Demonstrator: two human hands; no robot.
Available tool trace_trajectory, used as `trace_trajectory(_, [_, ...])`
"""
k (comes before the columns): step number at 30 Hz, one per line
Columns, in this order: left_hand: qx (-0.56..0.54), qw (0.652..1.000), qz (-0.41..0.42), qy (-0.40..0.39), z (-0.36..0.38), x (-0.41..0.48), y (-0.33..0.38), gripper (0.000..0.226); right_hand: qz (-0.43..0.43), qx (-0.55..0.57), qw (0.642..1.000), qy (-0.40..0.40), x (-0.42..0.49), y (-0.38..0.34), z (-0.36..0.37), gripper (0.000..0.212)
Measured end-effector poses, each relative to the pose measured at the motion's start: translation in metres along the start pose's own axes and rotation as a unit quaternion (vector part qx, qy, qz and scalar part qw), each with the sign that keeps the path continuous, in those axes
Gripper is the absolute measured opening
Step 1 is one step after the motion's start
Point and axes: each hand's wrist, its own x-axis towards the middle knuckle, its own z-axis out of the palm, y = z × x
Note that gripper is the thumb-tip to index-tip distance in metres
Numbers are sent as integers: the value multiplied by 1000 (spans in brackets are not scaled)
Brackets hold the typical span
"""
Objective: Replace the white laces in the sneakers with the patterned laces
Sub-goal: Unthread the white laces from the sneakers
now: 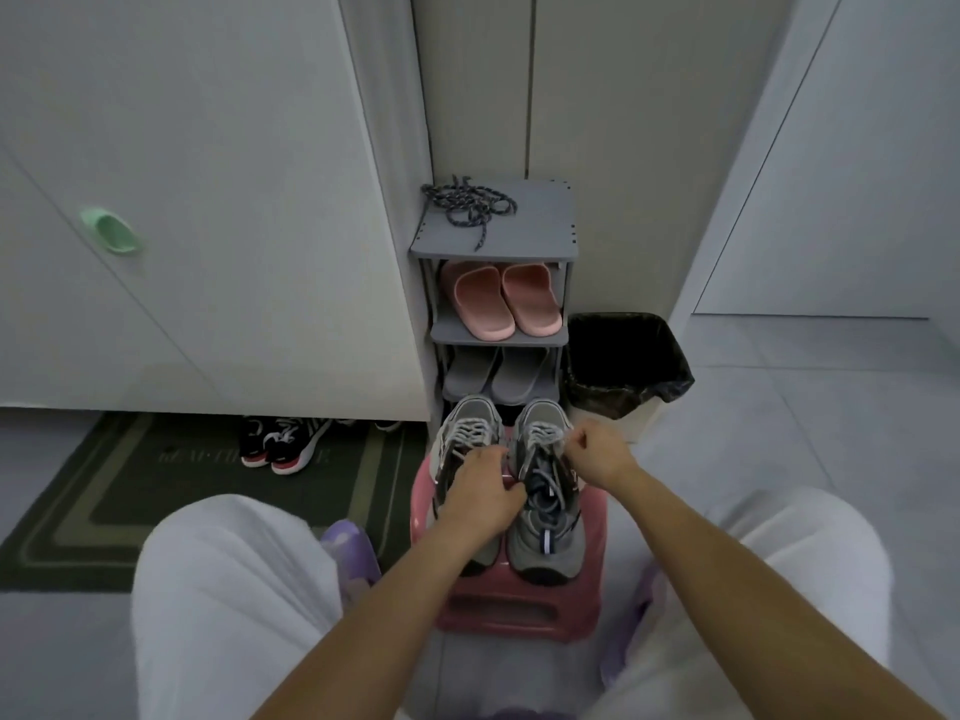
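Two grey sneakers stand side by side on a pink stool (pixel 519 610), toes pointing away from me. The left sneaker (pixel 467 433) has white laces threaded. On the right sneaker (pixel 545 527) the white lace (pixel 543 439) is loosened. My left hand (pixel 480 493) rests over the left sneaker and grips the inner side of the right one. My right hand (pixel 597 452) pinches the white lace near that shoe's upper eyelets. The patterned laces (pixel 467 207), dark with light flecks, lie in a loose tangle on top of the grey shoe rack (pixel 540 236).
The rack holds pink slippers (pixel 501 301) and grey slippers (pixel 493 374) on its lower shelves. A bin with a black liner (pixel 626 363) stands to its right. Black and red sneakers (pixel 283 441) sit on a dark mat (pixel 130 491) at left. My knees flank the stool.
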Motion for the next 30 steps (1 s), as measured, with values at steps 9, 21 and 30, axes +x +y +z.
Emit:
trace_trajectory(9, [5, 998, -47, -48, 22, 40, 7, 36, -19, 45, 999, -4, 3, 12, 5, 42])
trace_trajectory(21, [28, 999, -23, -23, 24, 55, -10, 37, -29, 115, 993, -24, 12, 30, 14, 30])
trace_trajectory(30, [-7, 999, -36, 29, 30, 50, -11, 33, -5, 299, 954, -9, 2, 33, 19, 7])
